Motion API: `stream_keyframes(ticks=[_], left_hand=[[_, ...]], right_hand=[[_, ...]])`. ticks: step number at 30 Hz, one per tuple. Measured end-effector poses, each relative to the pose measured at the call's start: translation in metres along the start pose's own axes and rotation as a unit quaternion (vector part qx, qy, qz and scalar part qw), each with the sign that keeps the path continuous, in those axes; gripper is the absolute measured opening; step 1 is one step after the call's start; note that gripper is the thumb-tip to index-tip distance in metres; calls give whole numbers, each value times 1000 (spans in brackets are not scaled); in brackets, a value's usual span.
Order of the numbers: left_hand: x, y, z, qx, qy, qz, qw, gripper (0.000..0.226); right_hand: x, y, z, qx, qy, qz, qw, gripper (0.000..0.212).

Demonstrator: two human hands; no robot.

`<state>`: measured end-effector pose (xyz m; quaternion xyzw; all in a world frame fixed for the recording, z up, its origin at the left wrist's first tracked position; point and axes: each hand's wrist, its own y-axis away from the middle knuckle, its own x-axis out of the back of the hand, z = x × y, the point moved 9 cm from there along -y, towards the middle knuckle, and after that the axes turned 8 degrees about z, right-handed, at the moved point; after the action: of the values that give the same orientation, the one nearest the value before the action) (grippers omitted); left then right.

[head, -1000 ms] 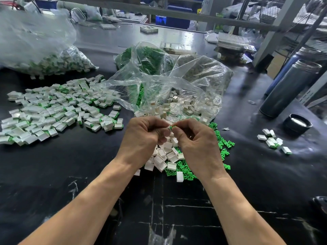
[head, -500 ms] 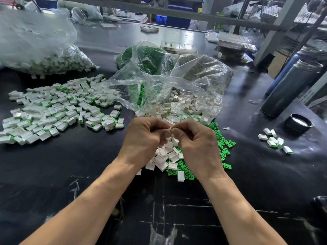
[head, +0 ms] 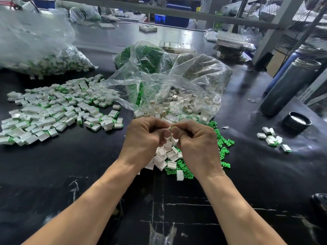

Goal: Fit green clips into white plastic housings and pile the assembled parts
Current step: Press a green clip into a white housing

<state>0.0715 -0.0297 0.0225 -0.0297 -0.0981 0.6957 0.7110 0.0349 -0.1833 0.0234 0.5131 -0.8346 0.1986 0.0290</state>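
Black table [head: 70, 174]: both hands pinch green clip [head: 171, 128].

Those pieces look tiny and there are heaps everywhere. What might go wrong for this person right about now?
The small part is pinched between the fingertips of the left hand and right hand, mostly hidden; it may slip and drop into the loose white housings and green clips underneath, where it would be hard to spot. The finished pile lies close to the open bag, so finished and unfinished parts might get mixed.
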Motion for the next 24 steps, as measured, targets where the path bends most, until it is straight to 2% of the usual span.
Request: stream_keyframes(ticks=[6, 12, 17, 20, 24], left_hand=[[-3, 1, -1, -4, -13, -7, 1000, 23], [-7, 0, -4, 20, 14, -18, 1000, 14], [-9, 0, -3, 9, 22, -34, 999, 11], [-12, 0, -1, -8, 7, -42, 999, 10], [-23, 4, -1, -6, 31, -79, 996, 12]], right_hand=[[3, 1, -1, 0, 13, -7, 1000, 13], [5, 0, 3, -12, -15, -2, 1000, 19], [8, -4, 7, -91, -74, 21, 993, 47], [-5, 2, 13, -151, -88, -30, 984, 67], [-15, 8, 13, -176, -101, -48, 978, 69]])
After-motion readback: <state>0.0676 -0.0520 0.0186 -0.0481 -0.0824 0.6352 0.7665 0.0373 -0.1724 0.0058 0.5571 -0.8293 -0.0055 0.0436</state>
